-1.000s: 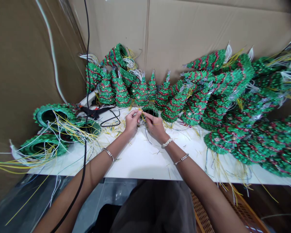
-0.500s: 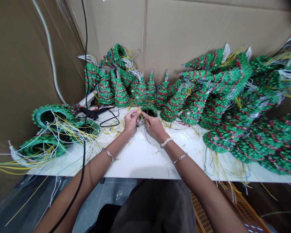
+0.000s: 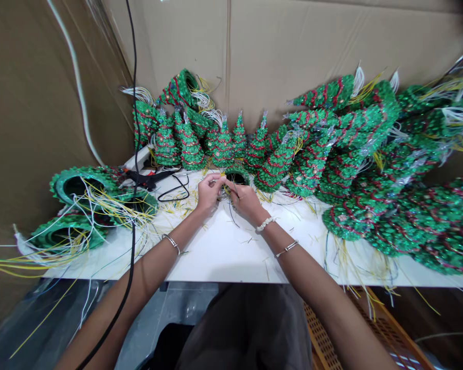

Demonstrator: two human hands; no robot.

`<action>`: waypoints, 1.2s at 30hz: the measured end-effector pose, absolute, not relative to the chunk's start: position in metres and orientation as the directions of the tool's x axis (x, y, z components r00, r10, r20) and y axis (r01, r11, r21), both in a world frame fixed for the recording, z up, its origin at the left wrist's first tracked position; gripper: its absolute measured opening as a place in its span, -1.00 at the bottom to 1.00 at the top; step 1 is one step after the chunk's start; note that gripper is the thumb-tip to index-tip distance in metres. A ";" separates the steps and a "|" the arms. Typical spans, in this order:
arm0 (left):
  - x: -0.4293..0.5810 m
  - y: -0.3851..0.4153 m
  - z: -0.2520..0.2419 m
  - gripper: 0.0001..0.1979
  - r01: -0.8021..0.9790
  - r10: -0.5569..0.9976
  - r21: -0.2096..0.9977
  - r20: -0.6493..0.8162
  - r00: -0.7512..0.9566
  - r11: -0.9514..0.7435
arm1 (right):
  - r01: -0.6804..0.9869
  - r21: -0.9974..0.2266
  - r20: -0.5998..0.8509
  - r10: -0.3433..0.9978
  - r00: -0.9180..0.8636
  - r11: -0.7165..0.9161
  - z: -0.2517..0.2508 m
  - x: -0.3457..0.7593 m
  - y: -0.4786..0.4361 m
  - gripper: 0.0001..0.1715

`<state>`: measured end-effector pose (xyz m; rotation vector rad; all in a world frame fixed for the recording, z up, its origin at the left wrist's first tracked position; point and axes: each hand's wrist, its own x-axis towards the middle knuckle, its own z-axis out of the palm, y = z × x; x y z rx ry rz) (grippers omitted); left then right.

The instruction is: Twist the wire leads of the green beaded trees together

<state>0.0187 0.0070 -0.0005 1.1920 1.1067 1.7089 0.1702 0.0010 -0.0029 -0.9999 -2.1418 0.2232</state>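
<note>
My left hand [image 3: 209, 193] and my right hand [image 3: 247, 202] meet at the middle of a white table [image 3: 231, 257], fingertips pinching thin wires [image 3: 226, 186] together. Just behind them, a green tinsel cone tree [image 3: 236, 176] lies with its dark hollow base facing me. Several upright tinsel trees with red garland [image 3: 223, 146] stand in a row beyond. More lie stacked at the right [image 3: 370, 205], and several lie at the left [image 3: 77, 185] with yellow and white wires trailing from their bases.
Black pliers [image 3: 150, 178] and a looped black cord [image 3: 173, 189] lie left of my hands among scattered wire clippings. A thick black cable [image 3: 131, 257] hangs across the left side. Cardboard sheets [image 3: 293, 51] line the back and left. An orange plastic crate [image 3: 332, 339] sits below the table's front right edge.
My hands stay together on the wires, with only slight finger shifts. The whole scene sits slightly further left and the view has tilted a little.
</note>
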 end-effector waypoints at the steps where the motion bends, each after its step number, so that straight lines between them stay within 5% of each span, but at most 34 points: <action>1: 0.019 0.007 0.000 -0.64 -0.100 0.914 0.936 0.299 -0.273 -0.336 | 0.574 -0.454 0.559 0.719 -0.413 0.682 -0.003 0.170 0.001 -0.44; 11: 0.012 0.013 -0.005 -0.57 -0.251 0.932 0.930 0.186 -0.312 -0.269 | 0.128 -0.874 0.446 0.878 -0.171 0.469 0.006 0.162 0.000 -0.60; 15: 0.009 0.011 -0.004 -0.59 -0.277 0.933 0.923 0.173 -0.315 -0.265 | 0.104 -0.882 0.450 0.887 -0.099 0.460 0.010 0.163 0.000 -0.52; 23: 0.015 0.010 -0.002 -0.57 -0.217 0.945 0.943 0.191 -0.267 -0.252 | 0.308 -0.686 0.675 0.734 -0.069 0.659 0.019 0.168 -0.001 -0.61; 30: 0.015 0.009 -0.003 -0.55 -0.215 0.950 0.945 0.191 -0.245 -0.246 | 0.100 -0.856 0.495 0.860 -0.123 0.507 0.012 0.163 -0.001 -0.58; 36: 0.017 0.007 0.000 -0.56 -0.213 0.954 0.946 0.197 -0.228 -0.246 | -0.040 -0.887 0.461 0.883 -0.089 0.460 0.011 0.159 -0.003 -0.63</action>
